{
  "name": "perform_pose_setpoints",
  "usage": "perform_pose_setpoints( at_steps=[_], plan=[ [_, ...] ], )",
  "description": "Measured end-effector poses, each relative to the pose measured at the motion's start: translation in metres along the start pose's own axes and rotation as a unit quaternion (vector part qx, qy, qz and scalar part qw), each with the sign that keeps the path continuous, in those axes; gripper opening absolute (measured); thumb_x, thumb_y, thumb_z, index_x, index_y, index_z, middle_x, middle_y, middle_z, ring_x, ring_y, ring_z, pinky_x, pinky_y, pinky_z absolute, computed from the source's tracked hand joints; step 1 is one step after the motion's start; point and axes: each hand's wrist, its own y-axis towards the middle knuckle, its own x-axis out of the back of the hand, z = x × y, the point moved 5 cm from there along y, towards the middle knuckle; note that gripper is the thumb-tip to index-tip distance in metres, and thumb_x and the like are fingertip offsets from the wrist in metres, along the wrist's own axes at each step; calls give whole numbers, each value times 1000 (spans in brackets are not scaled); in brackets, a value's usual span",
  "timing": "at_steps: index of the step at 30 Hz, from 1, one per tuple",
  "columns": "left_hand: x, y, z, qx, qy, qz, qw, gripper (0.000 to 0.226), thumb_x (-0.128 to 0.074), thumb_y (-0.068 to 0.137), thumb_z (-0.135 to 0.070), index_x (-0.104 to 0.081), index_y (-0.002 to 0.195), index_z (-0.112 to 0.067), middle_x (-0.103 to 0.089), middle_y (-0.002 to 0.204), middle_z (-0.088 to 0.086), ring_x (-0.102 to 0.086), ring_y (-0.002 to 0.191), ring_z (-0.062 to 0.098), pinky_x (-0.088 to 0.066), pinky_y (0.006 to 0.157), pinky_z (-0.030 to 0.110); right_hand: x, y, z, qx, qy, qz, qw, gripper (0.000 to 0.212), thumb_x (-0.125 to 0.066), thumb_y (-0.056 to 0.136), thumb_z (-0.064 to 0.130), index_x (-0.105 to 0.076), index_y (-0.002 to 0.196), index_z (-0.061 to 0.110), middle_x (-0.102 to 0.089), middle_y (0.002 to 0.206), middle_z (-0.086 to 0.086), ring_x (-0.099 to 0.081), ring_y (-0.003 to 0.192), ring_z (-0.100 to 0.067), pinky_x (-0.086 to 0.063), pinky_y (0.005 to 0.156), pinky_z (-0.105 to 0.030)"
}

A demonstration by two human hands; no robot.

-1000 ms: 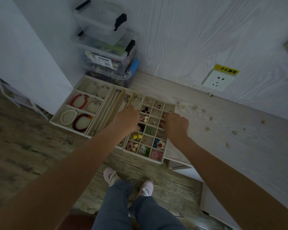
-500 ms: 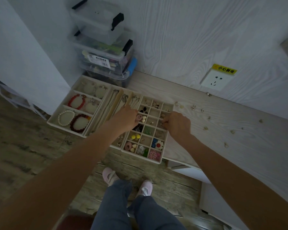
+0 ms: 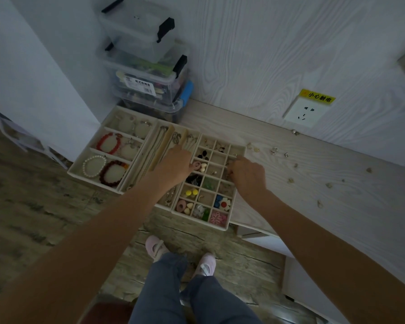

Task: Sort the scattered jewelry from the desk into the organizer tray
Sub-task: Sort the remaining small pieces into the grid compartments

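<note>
- Hovering right hand (image 3: 247, 175) over organizer tray (image 3: 220, 226), centre frame; grip curled, contents impossible to tell.
- Resting left hand (image 3: 173, 166) on tray, fingers hidden.
- Next, probably: fetching scattered jewelry (image 3: 290, 180) from tabletop (image 3: 337, 206), right of frame.

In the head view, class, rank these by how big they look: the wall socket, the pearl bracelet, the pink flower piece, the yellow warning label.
1. Wall socket
2. Yellow warning label and pearl bracelet: too alike to rank
3. Pink flower piece
</note>
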Motion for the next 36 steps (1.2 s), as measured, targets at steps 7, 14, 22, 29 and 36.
perform_pose_setpoints(
  at_steps=[7,14,22,29,36],
  plan=[
    [-2,3,0,0,6,6,1000,29,-42,98,-24,-55,102,2,-50,117,21,-50,105,29,-40,83,32,2,-2,0,-13,20,17,1000,21,-51,93,24,-64,86,10,-64,93,-5,-63,83,-23,-38,63,-26],
    [-7,8,0,2,19,3,1000,30,-43,98,-26,-57,105,-1,-50,111,16,-53,93,24,-43,77,30,3,-3,8,-29,9,12,999,16,-51,92,13,-64,84,10,-66,92,-5,-65,83,-22,-36,62,-25],
    [-8,10,1,7,10,7,1000,31,-44,98,-28,-58,100,0,-49,105,14,-50,84,22,-41,71,29,2,-2,7,-15,28,14,999,16,-49,91,9,-65,86,10,-67,93,-4,-64,84,-21,-36,62,-24],
    [8,-3,-11,46,-357,-7,933,22,-31,99,-9,-52,99,-11,-55,84,2,-53,73,8,-42,66,13,7,0,-6,-51,140,57,987,19,-55,90,20,-71,92,9,-67,91,-5,-63,83,-22,-44,67,-27],
    [10,-6,-34,94,-748,60,655,46,-25,87,20,-49,124,6,-60,115,19,-60,111,22,-46,99,32,22,1,1,-156,657,150,722,19,-46,96,7,-64,103,5,-67,84,-8,-62,66,-15,-47,53,-18]
  ],
)
